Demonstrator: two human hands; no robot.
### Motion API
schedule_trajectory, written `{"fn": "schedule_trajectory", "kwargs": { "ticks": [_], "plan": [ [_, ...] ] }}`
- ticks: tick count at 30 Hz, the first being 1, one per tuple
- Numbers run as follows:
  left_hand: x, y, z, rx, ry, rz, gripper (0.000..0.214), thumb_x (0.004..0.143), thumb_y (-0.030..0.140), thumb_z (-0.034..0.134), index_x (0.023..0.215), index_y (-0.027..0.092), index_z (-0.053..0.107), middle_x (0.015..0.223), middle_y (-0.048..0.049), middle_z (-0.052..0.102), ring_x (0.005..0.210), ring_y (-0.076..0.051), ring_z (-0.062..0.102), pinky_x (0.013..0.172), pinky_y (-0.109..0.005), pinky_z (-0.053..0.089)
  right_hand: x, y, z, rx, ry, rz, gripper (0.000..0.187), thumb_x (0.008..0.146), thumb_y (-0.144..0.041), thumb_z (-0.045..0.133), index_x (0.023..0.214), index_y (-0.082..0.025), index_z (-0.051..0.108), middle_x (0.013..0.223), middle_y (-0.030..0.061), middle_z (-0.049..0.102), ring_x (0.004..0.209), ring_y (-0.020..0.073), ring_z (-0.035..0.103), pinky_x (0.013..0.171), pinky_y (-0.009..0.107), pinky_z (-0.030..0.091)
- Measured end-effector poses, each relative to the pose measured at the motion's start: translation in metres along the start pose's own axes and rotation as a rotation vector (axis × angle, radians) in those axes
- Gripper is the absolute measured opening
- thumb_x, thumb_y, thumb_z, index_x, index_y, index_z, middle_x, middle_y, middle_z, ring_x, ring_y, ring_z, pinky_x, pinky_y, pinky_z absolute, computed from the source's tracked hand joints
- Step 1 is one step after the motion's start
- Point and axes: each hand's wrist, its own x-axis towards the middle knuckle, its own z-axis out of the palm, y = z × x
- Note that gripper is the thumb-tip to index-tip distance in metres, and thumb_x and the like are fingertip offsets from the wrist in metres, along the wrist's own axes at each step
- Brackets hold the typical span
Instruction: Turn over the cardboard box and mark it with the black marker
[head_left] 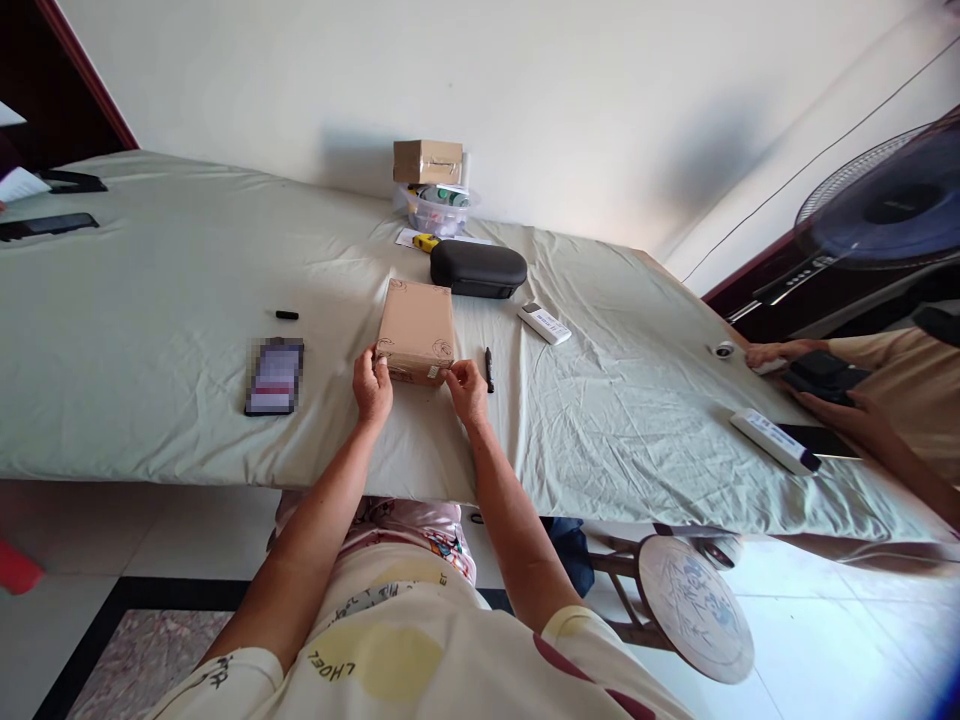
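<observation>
A brown cardboard box (415, 322) with dark curled drawings at its corners lies on the cloth in front of me. My left hand (372, 388) grips its near left corner, thumb against the front face. At the near right corner, my right hand (468, 392) pinches the box beside a small white label. Just right of that hand is a black marker (489, 370) without its cap. The black cap (286, 315) lies apart, to the left of the box. Below the cap rests a phone (274, 377) with a lit, blurred screen.
Behind the box sit a black hard case (478, 268), a yellow tool (426, 243) and a plastic tub (437, 215) with a smaller carton (427, 161) on top. White devices (545, 324) lie to the right. Another person's hands (847, 410) are at the right edge, near a fan (892, 205).
</observation>
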Motion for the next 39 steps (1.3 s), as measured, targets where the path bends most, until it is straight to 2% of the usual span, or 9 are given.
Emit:
{"fn": "schedule_trajectory", "kwargs": {
  "ticks": [8, 13, 16, 21, 24, 27, 32, 36, 39],
  "plan": [
    [0.001, -0.006, -0.001, 0.028, 0.001, -0.02, 0.047, 0.105, 0.055, 0.043, 0.121, 0.016, 0.065, 0.118, -0.018, 0.074, 0.111, -0.029, 0.07, 0.1, -0.045, 0.057, -0.004, 0.019, 0.007, -0.373, -0.075, 0.001, 0.02, 0.085, -0.035, 0.07, 0.076, -0.024, 0.056, 0.089, 0.0028, 0.064, 0.09, 0.0211, 0.06, 0.084, 0.037, 0.048],
    [0.002, -0.011, -0.002, 0.012, 0.013, -0.031, 0.044, 0.105, 0.055, 0.042, 0.116, 0.019, 0.065, 0.113, -0.0155, 0.075, 0.108, -0.028, 0.072, 0.099, -0.043, 0.058, -0.002, 0.013, 0.007, -0.188, -0.012, -0.015, 0.016, 0.087, -0.036, 0.063, 0.079, -0.024, 0.057, 0.084, 0.0009, 0.065, 0.081, 0.018, 0.061, 0.08, 0.034, 0.052],
    [-0.001, -0.012, -0.001, -0.035, -0.022, -0.065, 0.045, 0.106, 0.058, 0.039, 0.112, 0.02, 0.063, 0.102, -0.0108, 0.076, 0.096, -0.024, 0.074, 0.088, -0.038, 0.061, -0.001, 0.003, 0.004, -0.03, 0.092, -0.068, 0.017, 0.09, -0.04, 0.061, 0.086, -0.024, 0.058, 0.089, 0.0033, 0.068, 0.081, 0.0178, 0.064, 0.08, 0.034, 0.055],
    [-0.007, -0.009, 0.004, -0.216, -0.173, -0.167, 0.048, 0.105, 0.055, 0.047, 0.137, 0.02, 0.053, 0.109, -0.0125, 0.077, 0.086, -0.023, 0.078, 0.071, -0.035, 0.065, -0.003, -0.007, 0.001, 0.111, 0.328, -0.12, 0.026, 0.097, -0.05, 0.056, 0.095, -0.024, 0.057, 0.091, 0.0034, 0.064, 0.08, 0.017, 0.061, 0.076, 0.033, 0.055],
    [-0.01, -0.008, 0.004, -0.129, -0.223, -0.124, 0.043, 0.104, 0.046, 0.051, 0.137, 0.02, 0.054, 0.104, -0.0121, 0.078, 0.088, -0.026, 0.079, 0.082, -0.043, 0.066, -0.003, -0.006, 0.001, 0.128, 0.385, -0.117, 0.029, 0.099, -0.053, 0.052, 0.097, -0.025, 0.057, 0.09, 0.0024, 0.063, 0.077, 0.016, 0.061, 0.074, 0.032, 0.054],
    [-0.011, -0.007, 0.004, 0.052, -0.137, -0.059, 0.041, 0.098, 0.037, 0.058, 0.133, 0.016, 0.059, 0.118, -0.0199, 0.075, 0.112, -0.034, 0.075, 0.1, -0.053, 0.061, -0.003, -0.006, 0.001, 0.129, 0.355, -0.141, 0.031, 0.099, -0.054, 0.052, 0.095, -0.024, 0.058, 0.089, 0.0022, 0.063, 0.077, 0.0157, 0.061, 0.073, 0.032, 0.054],
    [-0.016, 0.0, 0.004, 0.174, -0.059, 0.086, 0.07, 0.09, 0.029, 0.065, 0.154, 0.012, 0.043, 0.148, -0.0276, 0.057, 0.142, -0.041, 0.056, 0.117, -0.058, 0.048, -0.008, -0.014, 0.003, 0.123, 0.256, -0.193, 0.028, 0.1, -0.051, 0.054, 0.095, -0.024, 0.061, 0.088, 0.0025, 0.067, 0.075, 0.0151, 0.063, 0.068, 0.029, 0.054],
    [-0.019, 0.008, 0.003, 0.235, -0.07, 0.171, 0.082, 0.088, 0.037, 0.071, 0.158, 0.009, 0.037, 0.157, -0.0298, 0.048, 0.15, -0.045, 0.046, 0.122, -0.062, 0.041, -0.011, -0.02, 0.007, 0.104, 0.226, -0.186, 0.029, 0.101, -0.051, 0.053, 0.099, -0.024, 0.063, 0.095, 0.0048, 0.071, 0.077, 0.0154, 0.065, 0.067, 0.029, 0.055],
    [-0.018, 0.013, 0.0, 0.214, -0.078, 0.202, 0.086, 0.09, 0.052, 0.069, 0.159, 0.011, 0.036, 0.156, -0.0292, 0.05, 0.147, -0.044, 0.049, 0.121, -0.059, 0.042, -0.011, -0.021, 0.007, 0.084, 0.202, -0.213, 0.031, 0.103, -0.052, 0.049, 0.101, -0.025, 0.063, 0.099, 0.0059, 0.071, 0.081, 0.0161, 0.066, 0.069, 0.03, 0.056]
  ]
}}
